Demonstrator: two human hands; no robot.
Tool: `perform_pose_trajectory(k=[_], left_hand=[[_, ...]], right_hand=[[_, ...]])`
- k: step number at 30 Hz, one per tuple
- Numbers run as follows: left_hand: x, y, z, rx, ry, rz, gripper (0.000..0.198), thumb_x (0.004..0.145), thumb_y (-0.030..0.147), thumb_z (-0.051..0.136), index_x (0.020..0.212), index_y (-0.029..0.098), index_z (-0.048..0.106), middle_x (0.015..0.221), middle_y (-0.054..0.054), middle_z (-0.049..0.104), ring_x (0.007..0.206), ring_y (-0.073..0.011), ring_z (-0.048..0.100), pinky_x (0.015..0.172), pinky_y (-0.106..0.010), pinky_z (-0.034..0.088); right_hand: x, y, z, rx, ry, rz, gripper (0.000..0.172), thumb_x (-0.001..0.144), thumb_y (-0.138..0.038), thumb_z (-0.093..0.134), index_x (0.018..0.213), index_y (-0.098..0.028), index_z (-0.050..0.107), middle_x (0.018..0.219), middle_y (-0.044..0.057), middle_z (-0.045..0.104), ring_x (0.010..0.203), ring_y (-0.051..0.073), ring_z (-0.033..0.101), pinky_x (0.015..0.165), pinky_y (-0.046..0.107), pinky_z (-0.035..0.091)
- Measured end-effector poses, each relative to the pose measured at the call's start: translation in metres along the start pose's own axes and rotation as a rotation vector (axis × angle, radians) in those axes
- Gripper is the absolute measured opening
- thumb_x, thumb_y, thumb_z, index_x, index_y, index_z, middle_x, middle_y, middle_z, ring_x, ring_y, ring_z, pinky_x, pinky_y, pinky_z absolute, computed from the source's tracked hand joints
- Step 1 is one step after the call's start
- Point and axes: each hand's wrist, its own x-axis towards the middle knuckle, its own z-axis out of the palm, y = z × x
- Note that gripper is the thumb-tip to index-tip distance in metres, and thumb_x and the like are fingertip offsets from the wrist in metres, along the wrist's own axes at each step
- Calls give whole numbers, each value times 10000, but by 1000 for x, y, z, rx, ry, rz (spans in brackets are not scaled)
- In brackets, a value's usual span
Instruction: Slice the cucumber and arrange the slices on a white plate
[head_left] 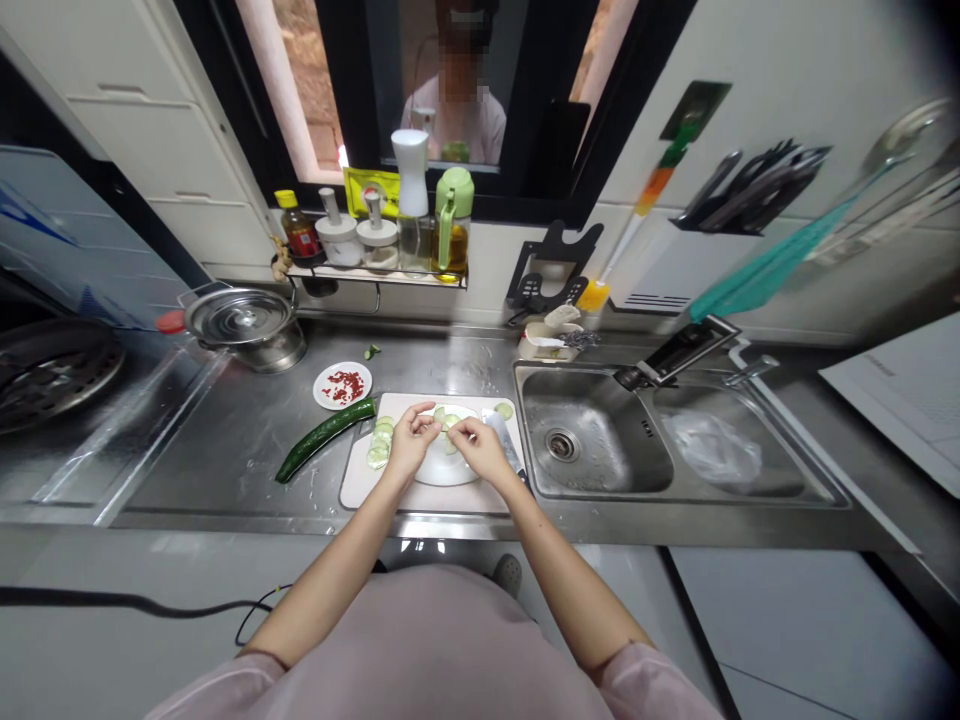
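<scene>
My left hand (411, 437) and my right hand (477, 445) meet over a white plate (447, 472) on a pale cutting board (360, 482). Both are pinched on cucumber slices (450, 421) above the plate. More slices (379, 442) lie stacked at the board's left edge. A whole green cucumber (324, 438) lies on the steel counter, left of the board. A knife (504, 442) rests on the board's right side, beside my right hand.
A small plate of red chili pieces (342, 385) sits behind the cucumber. A steel pot (244, 325) stands at the back left. The sink (600, 445) is right of the board, a plastic bag (711, 447) in its right basin. A condiment rack (379, 245) lines the wall.
</scene>
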Motion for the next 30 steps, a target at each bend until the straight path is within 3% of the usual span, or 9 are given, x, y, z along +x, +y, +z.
perform_pose_trajectory(k=[6,12,17,24,27,30], left_hand=[[4,-14,7,22,-29,24,448,636,309,754,1041,168,623,731,18,609,666,-97,534,670,-222,397],[11,-45,15,74,-109,-61,441,602,265,743,1015,167,626,688,42,576,602,-80,501,629,-213,377],[16,-71,20,320,-155,-101,442,609,196,707,1046,197,637,692,56,563,558,-77,455,622,-218,365],[28,-73,29,868,-253,11,426,751,171,624,1164,274,612,872,1,681,828,-190,606,864,-351,362],[32,-70,31,979,-297,42,418,794,180,592,1203,263,601,945,-42,699,996,-254,596,912,-398,329],[35,-69,32,1032,-331,56,407,814,183,570,1212,264,601,959,-58,701,1038,-272,582,926,-409,313]], right_hand=[[-2,15,-3,64,-5,113,168,759,-315,580,720,-173,661,715,17,666,687,150,583,672,265,454],[-11,50,-10,-35,-7,217,156,748,-283,577,696,-171,671,683,6,670,659,140,587,653,249,450],[-19,69,-14,-205,-18,262,157,767,-251,565,711,-170,687,647,-7,651,613,124,558,604,225,402],[-12,76,-13,-416,-35,307,153,800,-227,560,761,-191,703,657,-6,633,622,133,552,571,222,345],[-9,78,-12,-496,-44,292,157,821,-217,556,802,-192,711,713,16,651,666,147,564,591,234,340],[-8,79,-11,-578,-51,269,159,844,-221,557,835,-190,713,759,34,655,706,158,563,623,244,342]])
